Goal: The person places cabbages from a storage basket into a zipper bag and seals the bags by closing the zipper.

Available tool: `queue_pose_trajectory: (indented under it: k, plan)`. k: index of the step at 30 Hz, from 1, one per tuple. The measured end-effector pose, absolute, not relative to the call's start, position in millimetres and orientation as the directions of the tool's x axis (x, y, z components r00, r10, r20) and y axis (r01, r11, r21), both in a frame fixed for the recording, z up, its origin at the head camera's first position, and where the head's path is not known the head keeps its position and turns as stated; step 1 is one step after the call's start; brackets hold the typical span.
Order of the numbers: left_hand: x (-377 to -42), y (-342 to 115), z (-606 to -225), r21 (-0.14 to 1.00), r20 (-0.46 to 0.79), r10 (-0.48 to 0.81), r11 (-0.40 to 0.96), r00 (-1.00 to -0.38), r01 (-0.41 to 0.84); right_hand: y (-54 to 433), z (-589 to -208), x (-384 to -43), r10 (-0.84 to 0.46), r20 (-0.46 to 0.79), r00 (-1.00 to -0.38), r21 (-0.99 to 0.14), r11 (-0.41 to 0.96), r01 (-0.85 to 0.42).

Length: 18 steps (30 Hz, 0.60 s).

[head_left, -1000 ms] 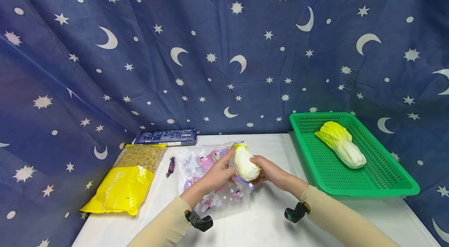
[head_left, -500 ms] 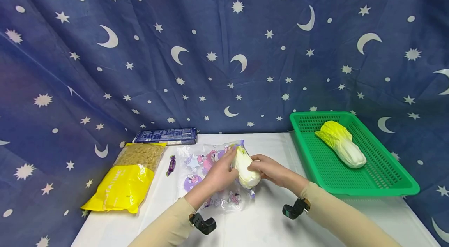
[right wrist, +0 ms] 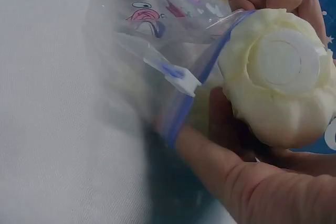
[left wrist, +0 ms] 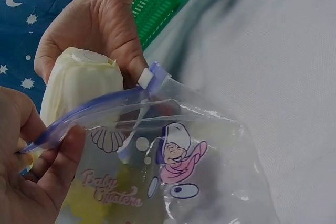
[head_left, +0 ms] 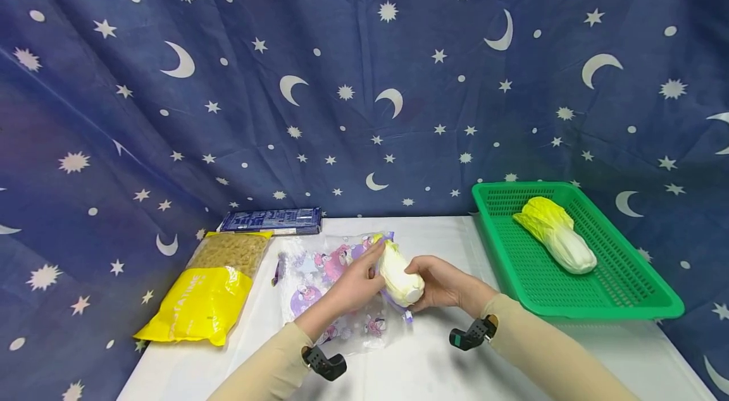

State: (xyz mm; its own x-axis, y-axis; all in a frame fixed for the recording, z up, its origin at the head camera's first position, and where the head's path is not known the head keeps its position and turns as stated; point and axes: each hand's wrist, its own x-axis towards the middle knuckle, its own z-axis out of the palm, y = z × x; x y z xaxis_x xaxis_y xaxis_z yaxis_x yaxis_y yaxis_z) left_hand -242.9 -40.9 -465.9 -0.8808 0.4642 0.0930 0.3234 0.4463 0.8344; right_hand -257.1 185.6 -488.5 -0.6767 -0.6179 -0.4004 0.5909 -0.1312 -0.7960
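A small napa cabbage (head_left: 401, 281) is tilted at the mouth of a clear slider zip bag (left wrist: 210, 124) printed with pink and purple cartoon figures. Its white base sticks out past the purple zip edge, and yellow leaves show through the plastic in the left wrist view. My left hand (head_left: 355, 287) pinches the zip edge between thumb and fingers. On the cabbage's other side, my right hand (head_left: 447, 284) grips it near the base, with fingers behind it by the bag's rim (right wrist: 181, 111). The white slider (left wrist: 145, 78) sits at one end of the zip.
A green basket (head_left: 592, 310) at the right holds another napa cabbage (head_left: 558, 236). To the left lie a yellow pasta bag (head_left: 205, 300), a flat blue package (head_left: 273, 221) and a purple-wrapped candy (head_left: 276, 271), partly covered by the zip bag. A starry blue curtain (head_left: 364, 104) stands behind the white table.
The cabbage has turned, its base dropping slightly toward me. My right hand has shifted its hold, its fingers now lower beside the bag's mouth. The bag's left edge now overlaps the candy.
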Motion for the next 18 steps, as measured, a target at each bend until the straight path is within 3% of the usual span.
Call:
queue_pose_trajectory:
  k: [6,18]
  plan:
    - [-242,-45,-469,0.828,0.091,0.471,0.454,-0.877,0.329,185,-488,-252,-0.62,-0.451,-0.642,-0.783,-0.07,0.618]
    - [-238,-38,-464,0.881,0.046,0.459,0.399,-0.887,0.253,178,-492,-246,-0.499,-0.461,-0.734,-0.819,-0.079,0.568]
